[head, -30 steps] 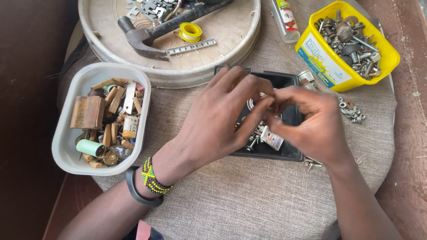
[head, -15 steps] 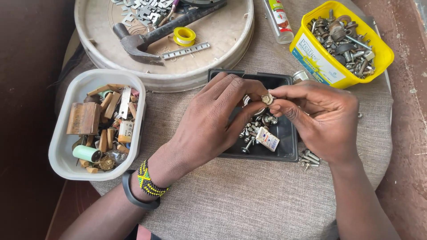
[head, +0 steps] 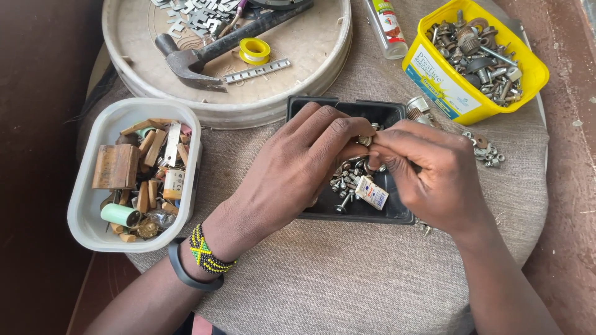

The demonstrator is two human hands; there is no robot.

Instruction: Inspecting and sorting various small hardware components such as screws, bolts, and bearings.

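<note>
A: Hands?

B: Both over the black tray [head: 323,214], table centre. Left hand [head: 292,167] and right hand [head: 428,174] meet fingertip to fingertip at the tray's 12 o'clock end. A small metal nut [head: 365,141] is pinched between them, fingers closed tight on it. Which hand carries the load, cannot tell.

A: What's in the tray?

B: Loose screws [head: 345,181], and a small white box [head: 371,193] lying tilted. Right hand overhangs the tray's 3 o'clock edge.

A: Room around it?

B: Tight at 12 o'clock: the round tray [head: 310,93] sits almost against the black tray's far edge, hammer [head: 198,56] and yellow tape roll [head: 254,49] inside. At 9 o'clock, the white tub [head: 81,205] of wood bits, a strip of bare cloth between it and the left wrist. At 2 o'clock, the yellow tub [head: 434,80] of bolts, near but apart. Loose nuts [head: 487,152] on the cloth at 3 o'clock, close to the table's edge.

A: Open ground?

B: 6 o'clock. Bare grey cloth [head: 347,279] between the forearms down to the near edge.
</note>
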